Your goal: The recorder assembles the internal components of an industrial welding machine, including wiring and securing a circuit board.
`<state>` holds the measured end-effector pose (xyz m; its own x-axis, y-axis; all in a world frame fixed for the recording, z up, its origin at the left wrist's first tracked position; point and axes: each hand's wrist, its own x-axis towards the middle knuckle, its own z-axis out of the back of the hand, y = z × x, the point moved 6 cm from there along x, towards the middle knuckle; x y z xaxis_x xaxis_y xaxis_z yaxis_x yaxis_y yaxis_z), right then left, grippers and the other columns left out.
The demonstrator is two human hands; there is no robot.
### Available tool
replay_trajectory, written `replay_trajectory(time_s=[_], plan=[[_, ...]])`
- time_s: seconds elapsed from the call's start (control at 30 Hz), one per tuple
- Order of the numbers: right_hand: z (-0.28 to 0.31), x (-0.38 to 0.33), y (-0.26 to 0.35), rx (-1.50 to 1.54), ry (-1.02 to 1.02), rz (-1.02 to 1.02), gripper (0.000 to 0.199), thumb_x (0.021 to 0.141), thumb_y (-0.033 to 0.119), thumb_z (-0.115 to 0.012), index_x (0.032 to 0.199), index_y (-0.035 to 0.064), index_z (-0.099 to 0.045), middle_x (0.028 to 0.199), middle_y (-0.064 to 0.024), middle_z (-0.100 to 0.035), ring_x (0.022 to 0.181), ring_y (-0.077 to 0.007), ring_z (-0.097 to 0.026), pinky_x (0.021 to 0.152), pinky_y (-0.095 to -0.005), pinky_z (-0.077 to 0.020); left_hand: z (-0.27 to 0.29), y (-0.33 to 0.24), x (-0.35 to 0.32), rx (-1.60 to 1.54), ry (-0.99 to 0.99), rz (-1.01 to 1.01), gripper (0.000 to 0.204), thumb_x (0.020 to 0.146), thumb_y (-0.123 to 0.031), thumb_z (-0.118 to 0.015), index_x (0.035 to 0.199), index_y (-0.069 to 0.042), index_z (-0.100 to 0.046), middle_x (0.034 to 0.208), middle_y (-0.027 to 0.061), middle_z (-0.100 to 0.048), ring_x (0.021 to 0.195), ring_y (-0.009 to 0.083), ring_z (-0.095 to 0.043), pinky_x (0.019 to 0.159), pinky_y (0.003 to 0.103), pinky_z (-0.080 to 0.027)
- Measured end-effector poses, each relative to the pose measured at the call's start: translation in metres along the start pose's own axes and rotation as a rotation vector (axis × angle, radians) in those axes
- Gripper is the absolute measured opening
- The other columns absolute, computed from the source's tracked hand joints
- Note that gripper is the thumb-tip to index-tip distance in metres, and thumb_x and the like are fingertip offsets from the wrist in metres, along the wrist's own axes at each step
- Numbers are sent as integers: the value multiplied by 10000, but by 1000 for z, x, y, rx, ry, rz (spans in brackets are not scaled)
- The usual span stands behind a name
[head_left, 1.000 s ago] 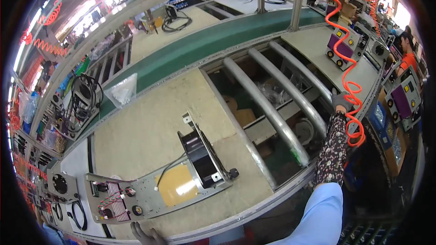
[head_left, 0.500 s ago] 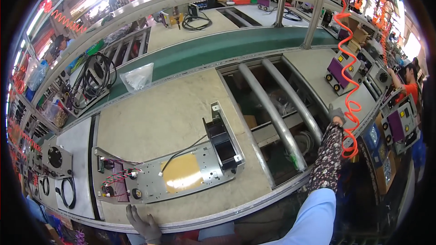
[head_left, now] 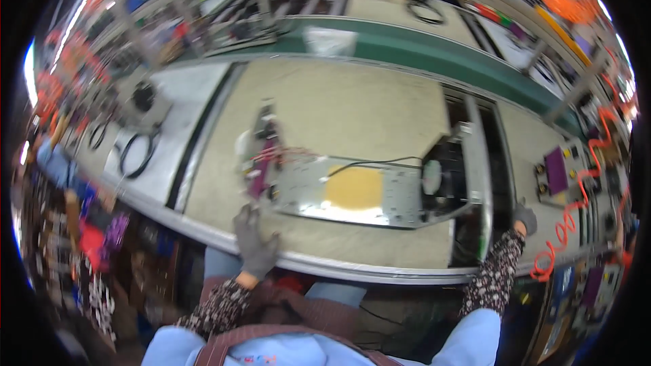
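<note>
A metal chassis (head_left: 288, 193) lies on a beige work board (head_left: 325, 105). It has a yellowish patch (head_left: 354, 186), a black fan (head_left: 441, 175) at its right end and a purple finned part (head_left: 258, 169) with red and white wires at its left. My left hand (head_left: 256, 240), in a grey glove, is open with its fingers apart, just in front of the chassis's near left corner. My right hand (head_left: 524, 218), also gloved, is at the left edge of the right-hand board (head_left: 527, 149), its fingers bent there; motion blur softens them.
Metal rollers (head_left: 489, 163) show in the gap between the boards. A purple-fronted unit (head_left: 557, 171) and an orange coiled hose (head_left: 573, 220) are at right. Black cable (head_left: 137, 156) lies on the left board. Behind runs a green strip (head_left: 386, 47) with a clear plastic bag (head_left: 330, 42).
My view has swung left. The gap with rollers between the two boards has narrowed, with my right hand still at the right board's edge. More of my left hand and forearm shows.
</note>
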<state>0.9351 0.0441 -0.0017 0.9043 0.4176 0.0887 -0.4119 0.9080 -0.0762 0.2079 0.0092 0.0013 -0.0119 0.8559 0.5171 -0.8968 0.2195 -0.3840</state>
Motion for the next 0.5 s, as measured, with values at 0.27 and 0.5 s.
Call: replay_trajectory(time_s=[0.27,0.5], plan=[[17,-111,61,-3,39,57,723,901,618,-262,1006,51,-698,1050,-205,-652,1000,-352,-629,800,-475,-495,13,29,-1,-117,31,107,613,781,-283,-624,1289,-19,-406,1366,202,-375,1278,369,-342,1058,524,-230],[8,-203,127,-64,70,242,335,852,382,-528,1001,140,-705,1058,-100,-674,999,-275,-646,738,-394,-532,-9,102,69,-318,-56,343,703,770,-184,-660,1366,-19,-326,1418,257,-281,1306,393,-307,1073,421,-290]])
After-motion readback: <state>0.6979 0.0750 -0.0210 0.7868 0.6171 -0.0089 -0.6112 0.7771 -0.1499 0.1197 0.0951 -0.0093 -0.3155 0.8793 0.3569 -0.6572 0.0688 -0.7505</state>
